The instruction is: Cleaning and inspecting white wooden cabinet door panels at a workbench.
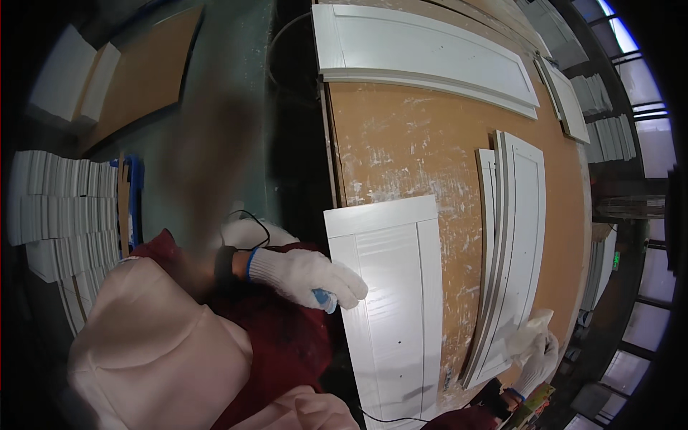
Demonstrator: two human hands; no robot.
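Note:
My left hand [309,278], in a white knitted glove with a blue cuff edge, rests its curled fingertips on the left edge of a white panel [387,272]. A small blue and white bit shows under its fingers; what it is cannot be made out. On the right, my gloved right hand [542,358] closes on a thin, pale, cloth-like piece [529,337]. That piece lies over the lower end of a stack of white panels [519,236]. The nearer panel has a raised frame and a few small dark dots on its face.
Both white panels lie on a brown worktable [401,143] marked with white smears. More framed panels [430,50] lie across its far end. At left, piles of white boards [64,208] stand on the floor near a brown board [150,72]. A dark cable runs by my left wrist.

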